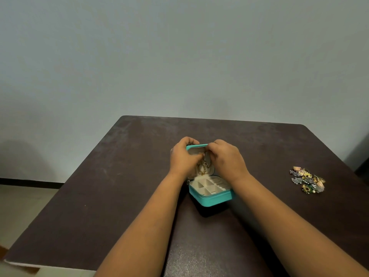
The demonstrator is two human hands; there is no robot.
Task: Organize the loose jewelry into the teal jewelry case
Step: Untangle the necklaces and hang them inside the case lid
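— Starting nearest the camera, what do you see?

— Two bare forearms reaching in from the bottom edge, cut off below the elbows, over a dark brown table (119, 196) whose near-left corner runs out of view.

— And the case?

— The teal jewelry case (214, 198) sits on the table about midway, open, its lid (196, 146) standing upright at the far side. The cream tray shows several small compartments; I cannot tell whether anything lies in them.

— What are the hands doing?

— Both are up at the inside of the lid. The left hand (182, 158) has its fingers curled over the lid's left part, near the top edge. The right hand (226, 156) is curled too, knuckles toward the camera, fingertips hidden against the lining. Between them a gold chain (203, 166) hangs down the lid's inner face. Both hands seem to pinch or hold it near the top, but the fingertips are hidden, so which hand really has it I cannot tell.

— Is there other jewelry?

— A loose jewelry pile (307, 179) lies on the table well to the right of the case, untouched; gold, silver and dark pieces, too small and tangled to name singly.

— Beyond that?

— A plain pale wall (179, 56), with a strip of floor and dark skirting at the left.
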